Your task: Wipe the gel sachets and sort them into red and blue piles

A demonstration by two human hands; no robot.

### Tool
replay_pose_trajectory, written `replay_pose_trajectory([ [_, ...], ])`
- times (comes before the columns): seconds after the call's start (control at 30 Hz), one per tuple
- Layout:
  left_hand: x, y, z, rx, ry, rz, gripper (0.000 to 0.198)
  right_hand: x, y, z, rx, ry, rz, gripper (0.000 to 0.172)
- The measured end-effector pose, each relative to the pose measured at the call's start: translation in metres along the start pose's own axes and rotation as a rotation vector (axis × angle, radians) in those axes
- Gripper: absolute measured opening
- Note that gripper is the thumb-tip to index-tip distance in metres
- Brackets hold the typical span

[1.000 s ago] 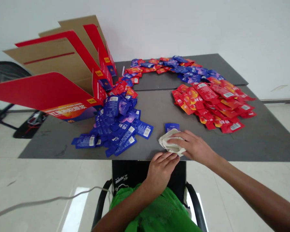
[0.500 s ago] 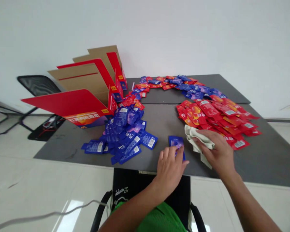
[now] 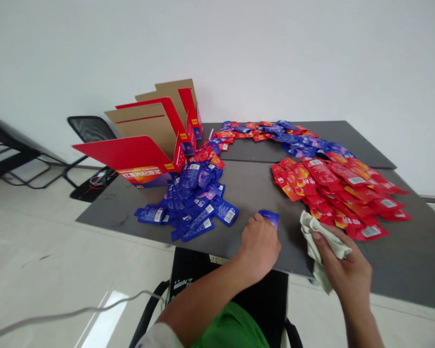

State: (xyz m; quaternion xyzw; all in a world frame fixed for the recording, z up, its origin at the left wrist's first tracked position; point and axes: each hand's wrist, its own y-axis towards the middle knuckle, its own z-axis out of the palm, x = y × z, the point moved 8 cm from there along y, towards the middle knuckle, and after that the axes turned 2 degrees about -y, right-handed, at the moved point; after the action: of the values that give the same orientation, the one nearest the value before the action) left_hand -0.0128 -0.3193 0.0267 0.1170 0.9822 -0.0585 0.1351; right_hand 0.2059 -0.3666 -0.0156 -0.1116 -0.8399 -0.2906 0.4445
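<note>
My left hand (image 3: 260, 247) is closed over a single blue sachet (image 3: 270, 218) lying near the table's front edge; the sachet's upper end shows beyond my knuckles, while my hand covers the rest. A folded off-white cloth (image 3: 317, 237) is gripped between the thumb and fingers of my right hand (image 3: 350, 268), just off the front of the table. Left of my left hand lies a heap of blue sachets (image 3: 199, 203). Beyond my right hand is a spread pile of red sachets (image 3: 333, 188).
Open red cardboard boxes (image 3: 145, 164) stand in a row along the left side. A curved band of mixed red and blue sachets (image 3: 275, 130) crosses the back of the grey table (image 3: 250, 186). Black chairs (image 3: 90, 130) stand on the floor to the left.
My left hand has curled its fingers over the blue sachet, covering more of it. My right hand has drawn the cloth away, toward me and to the right. The view has shifted slightly.
</note>
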Motion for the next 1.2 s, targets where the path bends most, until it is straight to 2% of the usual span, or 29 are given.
replay_pose_trajectory([
  [0.07, -0.001, 0.000, -0.007, 0.085, -0.015, 0.004, 0.027, -0.004, 0.000, -0.001, -0.002, 0.003, 0.035, 0.058],
  [0.13, 0.001, 0.001, -0.013, 0.119, -0.013, 0.022, 0.032, -0.007, -0.001, -0.001, 0.005, -0.005, 0.068, 0.061],
  [0.33, 0.024, 0.005, -0.021, 0.070, -0.006, 0.050, 0.042, -0.012, -0.003, -0.003, 0.010, -0.014, 0.133, 0.068],
  [0.43, 0.044, -0.002, -0.024, 0.052, -0.187, 0.066, 0.042, -0.011, -0.003, -0.003, 0.010, 0.014, 0.155, 0.071],
  [0.53, 0.076, -0.019, -0.036, 0.012, -0.528, 0.008, 0.047, -0.005, -0.003, -0.003, 0.015, 0.015, 0.172, 0.072],
  [0.63, 0.123, -0.041, -0.057, -0.153, -0.805, -0.106, 0.050, 0.000, -0.002, -0.004, 0.032, 0.001, 0.198, 0.074],
  [0.77, 0.193, -0.064, -0.077, -0.390, -1.003, -0.280, 0.052, -0.004, -0.001, -0.005, 0.056, -0.043, 0.260, 0.078],
  [0.87, 0.236, -0.074, -0.084, -0.540, -1.055, -0.380, 0.053, -0.010, -0.002, -0.005, 0.075, -0.052, 0.304, 0.079],
  [0.97, 0.262, -0.078, -0.082, -0.615, -1.070, -0.429, 0.053, -0.014, -0.004, -0.006, 0.082, -0.046, 0.342, 0.079],
  [1.2, 0.299, -0.082, -0.068, -0.638, -1.062, -0.486, 0.051, -0.022, -0.004, -0.008, 0.054, -0.113, 0.359, 0.075],
])
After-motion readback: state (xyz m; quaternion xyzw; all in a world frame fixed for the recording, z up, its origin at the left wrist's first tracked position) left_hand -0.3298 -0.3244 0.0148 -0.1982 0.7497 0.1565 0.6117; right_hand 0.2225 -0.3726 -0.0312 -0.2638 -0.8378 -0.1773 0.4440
